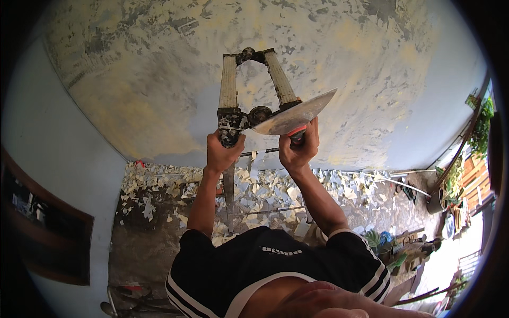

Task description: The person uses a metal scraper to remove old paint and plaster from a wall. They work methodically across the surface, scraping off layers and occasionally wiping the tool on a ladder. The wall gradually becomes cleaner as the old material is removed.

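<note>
An aluminium folding ladder point(228, 83) with black hinge joints stands upright in front of me, close to a patchy, scraped wall point(159, 95). My left hand point(224, 153) is wrapped around the black hinge end of its left rail. In my right hand point(302, 149) is a scraper with a red and black handle and a wide metal blade point(296, 115). That blade slants up to the right and covers part of the ladder's right hinge. My right hand is beside the lower end of the right rail; whether it also touches the ladder is hidden.
Paint flakes point(258, 190) litter the tiled floor point(159, 238) along the wall's foot. On the left, a pale blue side wall point(51, 119) has a dark wood-framed opening point(51, 230). Potted plants point(437, 200) and a white pole point(405, 185) are at the right.
</note>
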### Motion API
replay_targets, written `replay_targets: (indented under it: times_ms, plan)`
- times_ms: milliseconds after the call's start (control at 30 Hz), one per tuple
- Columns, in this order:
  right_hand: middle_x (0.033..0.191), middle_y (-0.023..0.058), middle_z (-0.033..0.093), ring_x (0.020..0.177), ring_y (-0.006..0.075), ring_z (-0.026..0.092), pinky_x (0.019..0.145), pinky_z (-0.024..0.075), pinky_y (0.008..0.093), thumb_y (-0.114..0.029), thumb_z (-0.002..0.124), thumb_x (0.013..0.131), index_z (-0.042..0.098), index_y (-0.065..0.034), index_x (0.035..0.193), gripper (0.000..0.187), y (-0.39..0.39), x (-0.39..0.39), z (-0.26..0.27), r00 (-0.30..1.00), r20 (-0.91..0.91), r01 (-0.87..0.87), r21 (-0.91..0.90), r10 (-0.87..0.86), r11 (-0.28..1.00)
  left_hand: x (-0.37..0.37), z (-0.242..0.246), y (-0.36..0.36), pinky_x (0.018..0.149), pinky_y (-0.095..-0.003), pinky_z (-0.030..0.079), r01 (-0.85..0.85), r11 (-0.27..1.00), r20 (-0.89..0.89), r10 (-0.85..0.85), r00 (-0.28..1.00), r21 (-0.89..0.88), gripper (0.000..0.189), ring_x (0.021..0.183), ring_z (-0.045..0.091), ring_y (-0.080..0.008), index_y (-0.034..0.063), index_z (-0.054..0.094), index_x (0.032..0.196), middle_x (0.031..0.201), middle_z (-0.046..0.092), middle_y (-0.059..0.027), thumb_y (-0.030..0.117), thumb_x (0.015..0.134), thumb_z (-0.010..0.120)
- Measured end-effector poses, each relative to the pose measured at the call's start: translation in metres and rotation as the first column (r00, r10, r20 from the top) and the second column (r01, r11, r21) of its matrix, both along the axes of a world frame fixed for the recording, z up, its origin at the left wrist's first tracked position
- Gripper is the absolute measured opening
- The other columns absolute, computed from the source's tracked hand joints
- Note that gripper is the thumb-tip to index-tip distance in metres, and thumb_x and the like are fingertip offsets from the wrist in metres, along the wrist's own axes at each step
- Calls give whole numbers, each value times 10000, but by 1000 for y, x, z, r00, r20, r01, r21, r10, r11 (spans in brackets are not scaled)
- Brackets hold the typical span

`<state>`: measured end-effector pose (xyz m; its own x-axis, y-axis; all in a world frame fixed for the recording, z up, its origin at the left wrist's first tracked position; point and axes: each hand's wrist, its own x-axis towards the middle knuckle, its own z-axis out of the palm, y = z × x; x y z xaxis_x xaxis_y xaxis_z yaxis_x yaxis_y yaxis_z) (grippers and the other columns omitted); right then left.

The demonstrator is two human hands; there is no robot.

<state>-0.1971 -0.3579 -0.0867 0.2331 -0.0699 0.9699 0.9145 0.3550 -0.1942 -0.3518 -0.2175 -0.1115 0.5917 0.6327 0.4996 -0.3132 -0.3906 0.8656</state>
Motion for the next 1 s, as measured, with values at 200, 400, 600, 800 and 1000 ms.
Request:
replay_targets:
  times_ms: [200, 400, 600, 800, 1000]
  plan:
    - [1216, 314, 628, 1085, 431, 644, 895, 538, 451, 62, 668, 676, 632, 36, 1210, 537, 22, -26, -16, 988, -55, 141, -45, -143, 989, 0, -23, 42, 523, -271, 476, 109, 994, -38, -109, 993, -7, 154, 558, 600, -53, -35, 703, 903, 672, 693, -14, 86, 849, 781]
    - [1338, 405, 557, 1192, 490, 605, 934, 530, 509, -2, 684, 786, 595, 44, 1282, 506, 15, -32, -35, 984, -79, 155, -92, -162, 984, 2, -22, 48, 563, -284, 505, 162, 984, -76, -156, 985, 79, 185, 599, 625, -65, -31, 720, 915, 704, 720, -29, 115, 833, 799]
    - [1361, 407, 543, 1231, 492, 591, 930, 539, 513, -61, 731, 831, 605, 19, 1296, 488, -2, -45, -40, 986, -148, 62, -96, -76, 993, -21, -23, 28, 583, -283, 536, 173, 979, -77, -182, 980, -109, 203, 650, 676, -84, -9, 736, 926, 771, 747, -41, 129, 828, 849]
    - [1405, 408, 506, 1258, 497, 574, 969, 532, 517, -94, 756, 832, 609, -6, 1331, 527, -41, -61, -51, 963, -231, -174, -125, 142, 977, -45, -44, 6, 559, -284, 542, 139, 977, -43, -148, 988, -164, 234, 645, 681, -98, -4, 729, 953, 803, 749, -60, 125, 824, 875]
    - [1420, 376, 522, 1282, 450, 576, 1004, 503, 469, -106, 700, 875, 586, 50, 1317, 482, -97, -44, -37, 918, -227, -386, -322, 325, 865, -53, -59, -17, 639, -293, 555, -119, 990, 101, 126, 987, -70, 340, 704, 672, -115, -21, 663, 1080, 893, 734, -60, 109, 838, 864]
